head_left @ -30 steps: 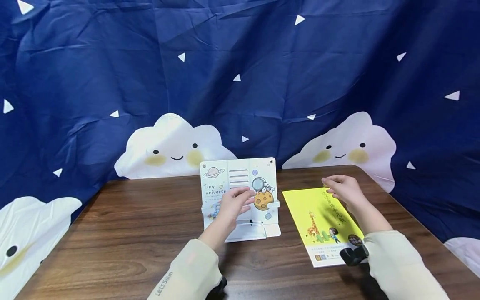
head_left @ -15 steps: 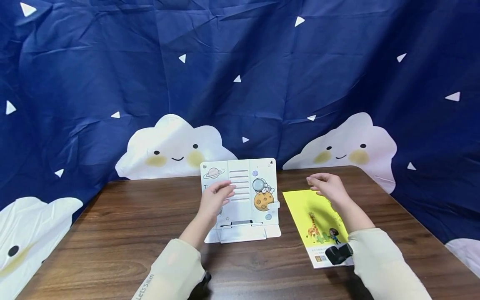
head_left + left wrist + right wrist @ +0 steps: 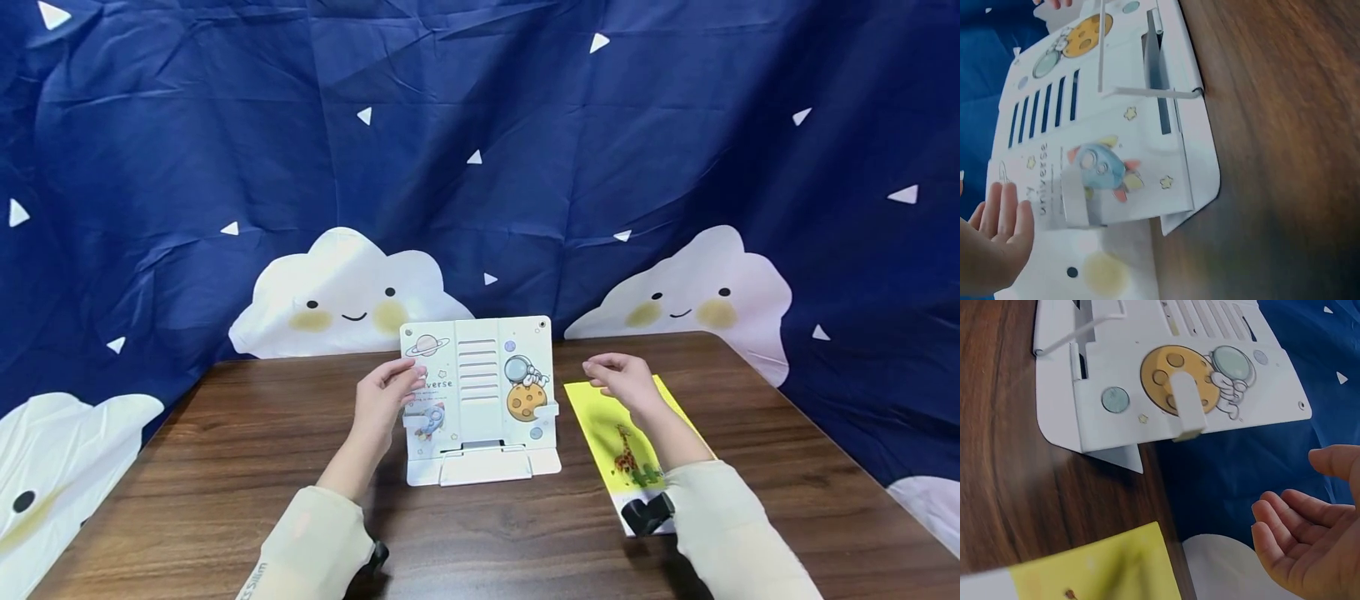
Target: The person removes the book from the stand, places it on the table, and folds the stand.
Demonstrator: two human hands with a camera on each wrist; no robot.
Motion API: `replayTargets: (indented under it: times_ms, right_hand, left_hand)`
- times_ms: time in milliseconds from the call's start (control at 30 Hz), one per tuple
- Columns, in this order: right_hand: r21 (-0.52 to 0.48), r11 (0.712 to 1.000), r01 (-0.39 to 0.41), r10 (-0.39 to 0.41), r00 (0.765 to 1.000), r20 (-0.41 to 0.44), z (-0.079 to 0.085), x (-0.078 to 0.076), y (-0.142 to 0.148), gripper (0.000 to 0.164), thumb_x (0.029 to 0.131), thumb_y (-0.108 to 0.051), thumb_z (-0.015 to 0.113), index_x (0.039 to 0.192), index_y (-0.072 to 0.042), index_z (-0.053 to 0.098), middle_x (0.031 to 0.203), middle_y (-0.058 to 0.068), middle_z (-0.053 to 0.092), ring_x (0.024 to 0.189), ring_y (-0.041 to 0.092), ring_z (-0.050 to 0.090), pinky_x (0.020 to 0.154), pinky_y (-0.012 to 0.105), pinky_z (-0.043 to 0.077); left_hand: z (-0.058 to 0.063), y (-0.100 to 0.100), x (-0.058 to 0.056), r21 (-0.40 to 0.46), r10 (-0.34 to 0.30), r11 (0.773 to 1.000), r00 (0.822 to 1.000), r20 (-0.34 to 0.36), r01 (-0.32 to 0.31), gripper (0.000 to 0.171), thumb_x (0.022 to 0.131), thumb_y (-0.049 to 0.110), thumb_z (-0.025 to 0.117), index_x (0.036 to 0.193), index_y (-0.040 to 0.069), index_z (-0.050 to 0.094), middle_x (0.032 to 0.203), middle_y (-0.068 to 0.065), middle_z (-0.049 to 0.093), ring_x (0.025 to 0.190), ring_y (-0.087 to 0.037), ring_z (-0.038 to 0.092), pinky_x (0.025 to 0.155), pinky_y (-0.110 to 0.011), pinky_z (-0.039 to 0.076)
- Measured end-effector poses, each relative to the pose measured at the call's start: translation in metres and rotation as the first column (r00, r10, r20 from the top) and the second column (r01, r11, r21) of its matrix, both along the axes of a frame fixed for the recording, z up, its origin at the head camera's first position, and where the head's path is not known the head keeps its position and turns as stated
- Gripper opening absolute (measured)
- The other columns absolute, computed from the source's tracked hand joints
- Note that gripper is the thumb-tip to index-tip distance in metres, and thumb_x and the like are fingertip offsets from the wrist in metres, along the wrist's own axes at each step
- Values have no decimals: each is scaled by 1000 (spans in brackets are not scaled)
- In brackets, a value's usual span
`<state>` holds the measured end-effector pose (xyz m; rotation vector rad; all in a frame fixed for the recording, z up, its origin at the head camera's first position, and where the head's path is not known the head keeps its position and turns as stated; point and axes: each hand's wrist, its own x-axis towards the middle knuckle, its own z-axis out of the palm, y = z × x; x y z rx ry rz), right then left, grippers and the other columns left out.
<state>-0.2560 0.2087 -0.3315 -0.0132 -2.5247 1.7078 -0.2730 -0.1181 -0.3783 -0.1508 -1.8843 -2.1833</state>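
A white book stand [image 3: 478,421] with space drawings stands propped up mid-table. My left hand [image 3: 381,404] is raised at its left side, overlapping the printed lettering in the head view. In the left wrist view the fingers [image 3: 1007,212] are extended and hold nothing. My right hand [image 3: 628,385] hovers between the stand's right side and the yellow book [image 3: 592,417], partly covering the book from above. Its fingers [image 3: 1291,519] bend softly around an empty palm in the right wrist view. A page clip [image 3: 1188,403] sits on the stand's right side.
The brown wooden table [image 3: 285,450] carries the stand and the book. Behind it hangs a dark blue cloth [image 3: 420,192] with white clouds and triangles. The stand's clear front ledge [image 3: 486,467] juts toward me.
My left hand has moved left, from in front of the stand's middle to its left edge. My right hand has shifted left over the book, toward the stand. Stand and book have stayed put.
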Motion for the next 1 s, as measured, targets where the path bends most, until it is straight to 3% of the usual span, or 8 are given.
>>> replayTargets:
  times_ms: [100,233,367,500,700,767,900,1000]
  right_hand:
    - [-17,1000,0,0,1000,7,-5,-1,-5,38,85,-20,53,108,9,50,102,21,56,90,33,53,77,38,45]
    - [-55,999,3,-2,1000,11,-9,-2,-12,37,84,-18,54,109,9,50,104,21,54,92,35,53,79,40,43]
    - [-79,997,14,-12,999,32,-14,-4,-18,37,84,-18,55,108,9,51,107,21,52,92,35,52,80,41,43]
    - [-90,996,26,-22,999,41,-19,-6,-24,34,84,-18,55,106,8,52,103,19,55,87,29,55,78,39,44]
    - [-152,988,33,-30,999,18,-29,-8,-34,30,83,-12,56,102,12,53,94,18,59,79,25,58,76,39,45]
    - [-192,981,41,-40,999,12,-44,-19,-31,30,81,-16,60,98,9,57,90,14,61,75,21,59,74,35,47]
    - [-231,970,76,-82,996,-20,-95,-61,-17,28,77,-23,65,92,1,62,81,9,64,70,17,61,63,29,50]
    - [-255,961,109,-111,994,8,-92,-57,-22,23,79,-17,63,92,2,62,76,9,63,67,15,60,60,26,50]
  left_hand:
    - [-33,-16,-27,12,60,998,997,-43,-59,34,76,24,66,104,5,60,94,-10,63,82,-20,60,68,-28,49]
    - [-48,-31,-39,50,109,993,992,-67,-106,30,77,19,66,102,5,62,95,-9,63,82,-19,60,68,-29,49]
    - [-24,-30,-16,19,157,988,987,-22,-156,32,75,22,67,101,5,61,94,-8,63,82,-19,60,71,-33,48]
    - [3,-25,14,-26,157,987,987,22,-157,25,78,14,64,99,2,60,91,-11,63,81,-21,59,73,-36,47]
    - [12,-21,27,-116,150,985,968,203,-128,26,82,11,58,106,0,57,100,-15,59,92,-27,56,81,-40,43]
    - [0,-24,20,-123,136,986,967,215,-112,31,81,17,60,107,0,57,100,-13,60,92,-25,56,81,-38,44]
    - [-47,-34,-17,-113,136,987,975,177,-117,38,73,32,68,98,4,63,92,-8,63,86,-20,58,73,-34,48]
    - [-72,-37,-38,-112,140,986,976,168,-122,35,69,36,70,90,9,67,87,-6,63,79,-17,59,65,-30,50]
